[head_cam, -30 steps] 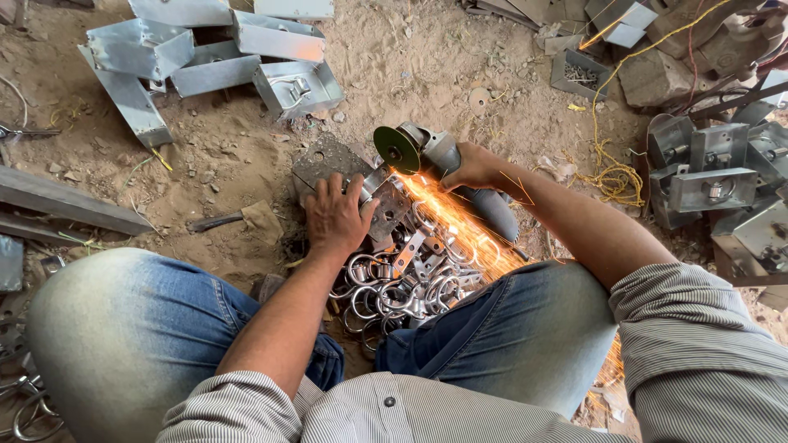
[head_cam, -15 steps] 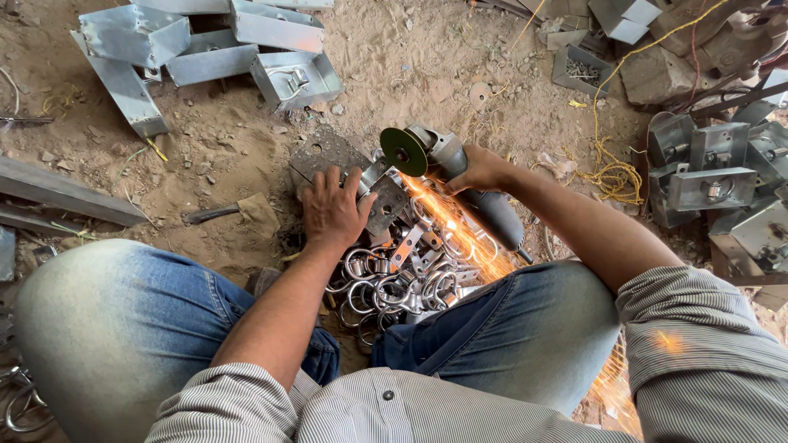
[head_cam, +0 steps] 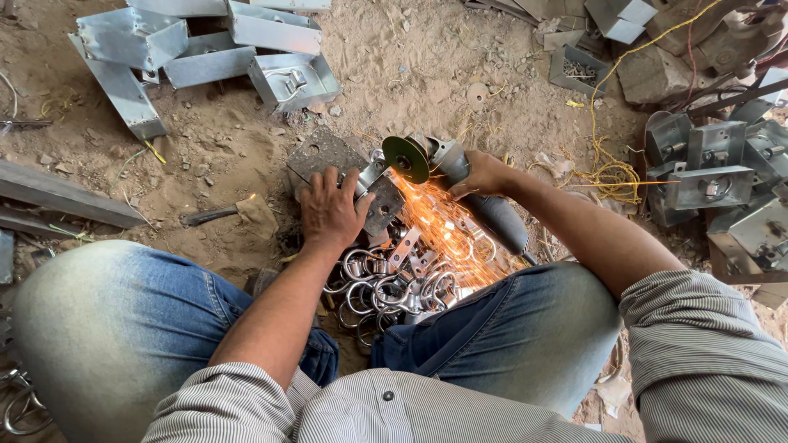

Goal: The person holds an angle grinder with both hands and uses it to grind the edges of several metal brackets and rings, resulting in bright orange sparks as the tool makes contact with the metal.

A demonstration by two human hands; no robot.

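Right now the person's right hand (head_cam: 484,174) is wrapping tight around a grinder (head_cam: 460,176), and its green wheel (head_cam: 405,159) is cutting a small metal piece (head_cam: 371,175). That piece is lying on a dark flat plate (head_cam: 324,156) on the dirt. The left hand (head_cam: 331,209) is pressing down flat on the piece, fingers spread, just beside the wheel.

Sparks (head_cam: 443,230) are flying toward the person's knees and onto a pile of shiny metal rings (head_cam: 386,283) between the legs.

The bare fingers are sitting very close to the spinning wheel, so a slip or a kick of the tool could cut them. Hot sparks could sting the skin or burn the jeans (head_cam: 115,328). The yellow cord (head_cam: 607,168) is lying near the arm and could snag.

A grey metal box (head_cam: 294,80) up top is holding a ring. A small open tray (head_cam: 579,70) on the far right is holding tiny bits, too small to tell apart. Bent metal boxes (head_cam: 710,164) with knobs are sitting at the right.
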